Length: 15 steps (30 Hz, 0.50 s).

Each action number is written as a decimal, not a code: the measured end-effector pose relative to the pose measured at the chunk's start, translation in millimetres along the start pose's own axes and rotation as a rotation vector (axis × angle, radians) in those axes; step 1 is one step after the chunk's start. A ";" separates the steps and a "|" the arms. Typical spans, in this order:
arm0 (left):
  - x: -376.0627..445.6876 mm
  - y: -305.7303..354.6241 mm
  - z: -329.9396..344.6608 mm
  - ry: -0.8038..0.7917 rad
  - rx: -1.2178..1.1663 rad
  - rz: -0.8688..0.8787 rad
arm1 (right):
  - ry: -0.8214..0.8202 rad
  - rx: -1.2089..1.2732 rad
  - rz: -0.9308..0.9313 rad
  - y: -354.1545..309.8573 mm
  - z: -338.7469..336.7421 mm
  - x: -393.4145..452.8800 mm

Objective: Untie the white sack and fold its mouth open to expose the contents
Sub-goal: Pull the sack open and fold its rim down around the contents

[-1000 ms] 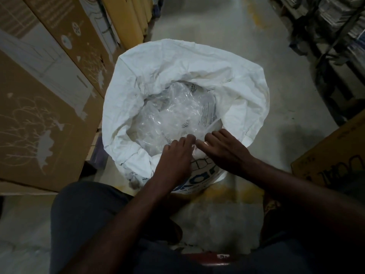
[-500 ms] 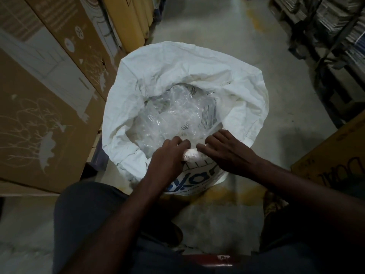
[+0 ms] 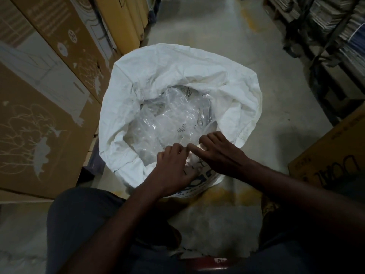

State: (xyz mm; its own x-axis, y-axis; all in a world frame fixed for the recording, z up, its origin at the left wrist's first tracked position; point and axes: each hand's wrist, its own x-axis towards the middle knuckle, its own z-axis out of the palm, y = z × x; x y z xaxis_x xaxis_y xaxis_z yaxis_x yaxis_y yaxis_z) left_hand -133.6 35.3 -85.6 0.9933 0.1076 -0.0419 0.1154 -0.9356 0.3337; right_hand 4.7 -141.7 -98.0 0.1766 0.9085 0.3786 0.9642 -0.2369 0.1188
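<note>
The white sack [image 3: 177,76] stands on the floor in front of me with its mouth wide and its rim rolled outward all round. Clear crinkled plastic bags [image 3: 167,123] fill the inside. My left hand [image 3: 173,167] grips the near rim, fingers curled over the rolled edge. Beside it, my right hand [image 3: 219,153] holds the same near rim, fingers hooked over the fold and index finger reaching toward the left hand. Blue print shows on the sack's outer wall below my hands.
Large brown cardboard boxes [image 3: 39,115] lean along the left. Another carton [image 3: 335,155] stands at the right, with dark shelving of stacked goods [image 3: 335,36] behind it. The concrete floor [image 3: 217,26] runs on beyond the sack. My knees flank the sack.
Both hands have pulled the near rim down and toward me, rolling it further over. The left hand now curls lower over the edge; the sack's printed outer wall is more covered.
</note>
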 end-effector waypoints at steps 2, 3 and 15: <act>0.4 4.1 -3.9 -0.083 -0.160 -0.058 | -0.049 0.042 0.034 -5.8 -0.1 1.1; 2.9 3.1 -4.1 -0.114 -0.237 -0.092 | -0.072 0.060 0.045 -7.8 -0.6 0.9; 15.8 4.8 -5.6 0.112 0.174 0.089 | 0.105 0.285 0.266 59.3 -72.9 -4.2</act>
State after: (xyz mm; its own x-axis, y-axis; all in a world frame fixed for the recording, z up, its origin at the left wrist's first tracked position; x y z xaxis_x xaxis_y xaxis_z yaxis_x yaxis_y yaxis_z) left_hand -117.3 34.4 -79.4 0.9948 0.0493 0.0889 0.0342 -0.9859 0.1638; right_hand 46.7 -184.6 -25.6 0.4204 0.7850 0.4549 0.9064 -0.3408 -0.2495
